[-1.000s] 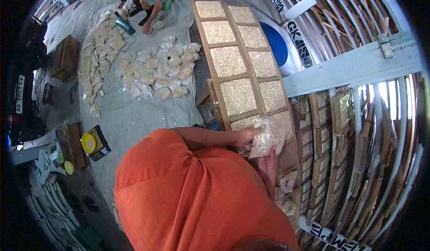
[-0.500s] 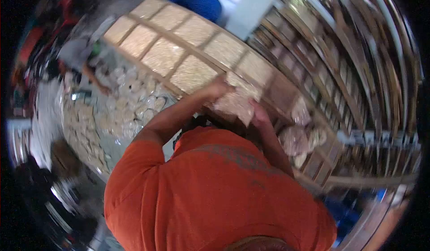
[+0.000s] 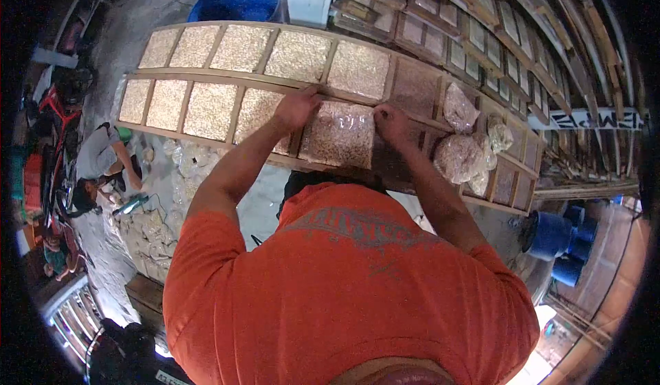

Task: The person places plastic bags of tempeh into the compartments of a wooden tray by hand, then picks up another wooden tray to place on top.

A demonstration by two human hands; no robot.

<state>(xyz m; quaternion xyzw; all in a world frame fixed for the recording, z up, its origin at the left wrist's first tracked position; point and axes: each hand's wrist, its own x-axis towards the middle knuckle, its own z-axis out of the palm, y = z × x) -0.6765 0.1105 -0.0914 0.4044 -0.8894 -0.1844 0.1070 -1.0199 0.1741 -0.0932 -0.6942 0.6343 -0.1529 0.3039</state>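
A flat clear plastic bag of pale beans (image 3: pixel 338 136) lies in a compartment of the front row of a long wooden frame (image 3: pixel 275 80). My left hand (image 3: pixel 298 108) is at the bag's upper left corner, its fingers curled on the edge by the wooden divider. At the upper right corner my right hand (image 3: pixel 392 122) is closed, with finger and thumb pinching the plastic. Similar flat bean slabs (image 3: pixel 214 111) fill the compartments to the left.
Filled bags (image 3: pixel 459 158) are heaped on the frame at right. Racks of wooden trays (image 3: pixel 474 34) stand behind. A blue tub (image 3: pixel 235 1) sits beyond the frame. At left a co-worker (image 3: pixel 103 155) bends over many bags (image 3: pixel 148 234) on the floor.
The bag, earlier tilted and crumpled between my hands, now lies flat in the compartment. My hands have moved to its upper corners. The view has rotated.
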